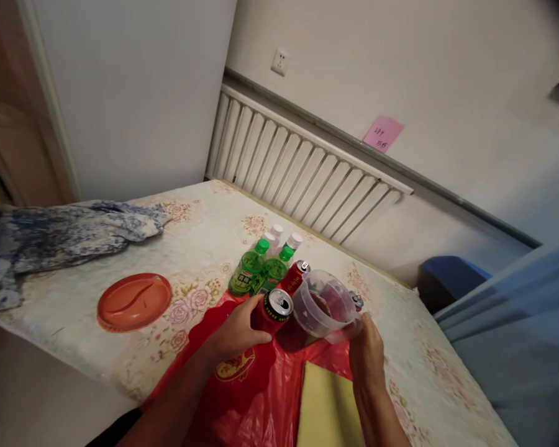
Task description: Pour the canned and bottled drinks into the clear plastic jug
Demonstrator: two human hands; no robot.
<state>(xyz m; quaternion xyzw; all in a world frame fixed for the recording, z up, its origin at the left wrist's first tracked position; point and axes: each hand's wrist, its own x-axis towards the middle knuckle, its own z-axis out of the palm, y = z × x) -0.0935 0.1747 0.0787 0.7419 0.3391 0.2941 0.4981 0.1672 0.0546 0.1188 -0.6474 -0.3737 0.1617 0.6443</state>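
Note:
My left hand [237, 332] is wrapped round a red drink can [271, 313] whose top is opened. In my right hand [367, 347] is the handle of a clear plastic measuring jug [323, 304], tilted a little, with dark liquid inside. The can is close beside the jug's left side. Just behind stand green-capped bottles [246, 272] with green labels and white-capped bottles [294, 241]. Another red can [300, 273] stands behind the jug, and one more can [356, 300] is partly hidden by it.
Under my arms lie a red plastic sheet [284, 397], a red scalloped mat [209, 323] and a yellow cloth [328, 403]. An orange-red lid [135, 302] and a blue-patterned cloth [74, 233] are on the left of the flowered tablecloth [205, 211]. A radiator [298, 164] lines the wall.

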